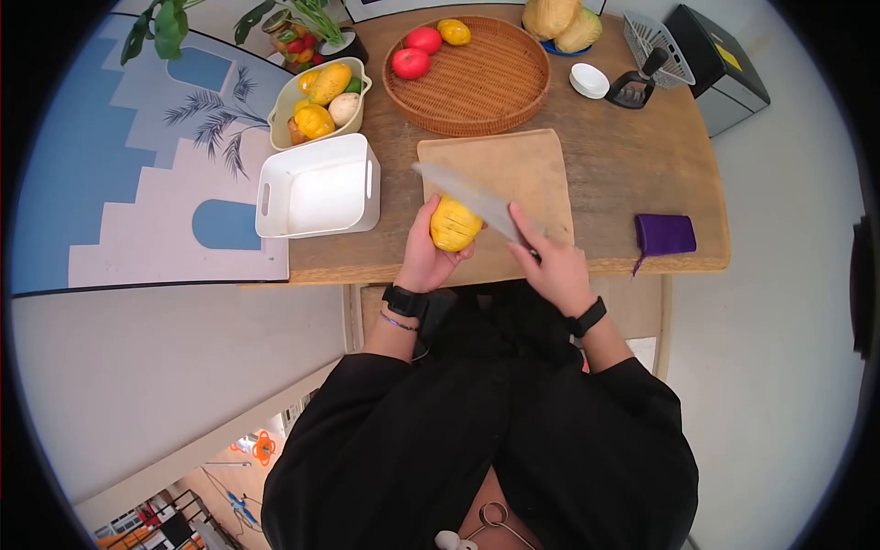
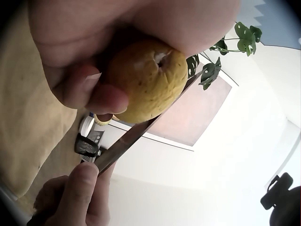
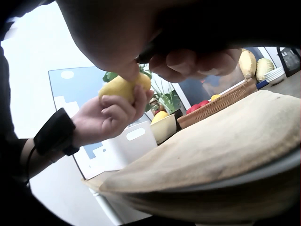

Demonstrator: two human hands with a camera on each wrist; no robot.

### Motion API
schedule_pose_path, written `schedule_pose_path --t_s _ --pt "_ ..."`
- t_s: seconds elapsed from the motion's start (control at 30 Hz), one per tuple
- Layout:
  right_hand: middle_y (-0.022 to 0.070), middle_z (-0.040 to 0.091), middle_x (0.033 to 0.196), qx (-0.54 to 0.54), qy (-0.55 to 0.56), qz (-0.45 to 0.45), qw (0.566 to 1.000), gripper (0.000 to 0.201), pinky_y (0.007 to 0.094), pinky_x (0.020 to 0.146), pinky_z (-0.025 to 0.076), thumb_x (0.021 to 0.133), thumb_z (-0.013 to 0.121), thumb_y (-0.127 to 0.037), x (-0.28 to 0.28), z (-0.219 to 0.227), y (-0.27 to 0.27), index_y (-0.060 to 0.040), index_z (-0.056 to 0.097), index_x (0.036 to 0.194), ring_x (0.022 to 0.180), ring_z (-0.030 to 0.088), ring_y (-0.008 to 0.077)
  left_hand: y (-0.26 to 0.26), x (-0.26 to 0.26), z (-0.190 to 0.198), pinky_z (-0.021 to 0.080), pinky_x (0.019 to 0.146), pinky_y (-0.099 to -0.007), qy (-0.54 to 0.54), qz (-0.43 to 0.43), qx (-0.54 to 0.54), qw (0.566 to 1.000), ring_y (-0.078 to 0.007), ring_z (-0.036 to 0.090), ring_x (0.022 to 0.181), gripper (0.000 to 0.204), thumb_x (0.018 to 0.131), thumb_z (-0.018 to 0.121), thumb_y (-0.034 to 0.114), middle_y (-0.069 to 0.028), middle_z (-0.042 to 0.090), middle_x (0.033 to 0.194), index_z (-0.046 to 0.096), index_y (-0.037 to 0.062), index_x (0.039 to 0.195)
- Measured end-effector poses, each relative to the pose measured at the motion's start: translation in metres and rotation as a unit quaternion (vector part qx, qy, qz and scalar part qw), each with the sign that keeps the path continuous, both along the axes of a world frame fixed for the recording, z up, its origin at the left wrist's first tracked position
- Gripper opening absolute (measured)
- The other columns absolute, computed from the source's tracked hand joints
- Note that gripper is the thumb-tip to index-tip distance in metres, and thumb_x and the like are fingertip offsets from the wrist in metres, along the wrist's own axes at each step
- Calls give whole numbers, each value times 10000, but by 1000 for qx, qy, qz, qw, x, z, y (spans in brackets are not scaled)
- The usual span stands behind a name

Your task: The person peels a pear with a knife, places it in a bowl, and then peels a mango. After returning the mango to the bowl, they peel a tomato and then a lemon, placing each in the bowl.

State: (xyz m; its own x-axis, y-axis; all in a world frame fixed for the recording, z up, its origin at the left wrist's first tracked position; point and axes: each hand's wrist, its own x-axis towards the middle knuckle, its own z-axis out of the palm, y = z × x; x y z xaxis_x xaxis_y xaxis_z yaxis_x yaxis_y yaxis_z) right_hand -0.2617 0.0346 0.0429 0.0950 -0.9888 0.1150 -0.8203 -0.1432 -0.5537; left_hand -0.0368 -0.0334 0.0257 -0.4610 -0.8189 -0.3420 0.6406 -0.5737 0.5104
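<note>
Head view, with the fruit as the clock's centre: at 7 o'clock the left grip (image 1: 429, 257) is curled round the yellow fruit (image 1: 454, 226), which is held up over the near part of the cutting board (image 1: 527, 158), probably so that its far side stays free of fingers. At 4 o'clock the right grip (image 1: 557, 266) is closed round the handle of a knife (image 1: 475, 198), one finger laid along the blade, seemingly to steady it. The blade slants towards 10 o'clock, crossing the fruit's upper right side; I cannot tell whether its edge has bitten in, though thin dark lines cross the peel. The blade also hides a strip of the board. Farther out on the surface (image 1: 623, 179), a purple pouch (image 1: 665, 235) lies at 3 o'clock, well apart from the blade, and a white bin (image 1: 316, 227) stands at 9 to 10, just beside the board and perhaps within easy reach for that reason. Beyond the bin, at 10 to 11, a cream bowl (image 1: 279, 134) holds more fruit. At 12 a wicker tray (image 1: 477, 87) with red and yellow pieces closes off the board's far end, while white dishes (image 1: 588, 81) and a black holder (image 1: 631, 90) stand towards 2
</note>
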Motion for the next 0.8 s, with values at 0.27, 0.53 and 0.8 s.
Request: schedule_pose_path --t_s 0.27,0.53,0.8 --pt "157 758 929 64 -47 -41 996 593 442 737 579 988 657 -401 -13 -3 -7 -332 475 1548 802 723 379 -1 8 0 459 589 -303 1 -46 -19 999 -194 594 689 548 1074 376 557 -197 711 1076 599 98 1273" --pt "117 580 609 -68 35 78 994 677 421 524 521 939 724 -374 12 -7 27 -379 459 1562 544 640 315 -7 -4 -14 577 883 -382 -13 47 17 999 -255 713 966 516 1057 449 550 -79 720 1087 630 115 1268" --pt "149 706 786 -15 -28 -3 999 625 449 632 563 968 685 -380 -5 3 -6 -342 469 1554 689 701 356 -2 6 -1 553 685 -353 47 -29 -25 998 -237 678 816 515 1077 407 524 -127 714 1086 599 102 1303"
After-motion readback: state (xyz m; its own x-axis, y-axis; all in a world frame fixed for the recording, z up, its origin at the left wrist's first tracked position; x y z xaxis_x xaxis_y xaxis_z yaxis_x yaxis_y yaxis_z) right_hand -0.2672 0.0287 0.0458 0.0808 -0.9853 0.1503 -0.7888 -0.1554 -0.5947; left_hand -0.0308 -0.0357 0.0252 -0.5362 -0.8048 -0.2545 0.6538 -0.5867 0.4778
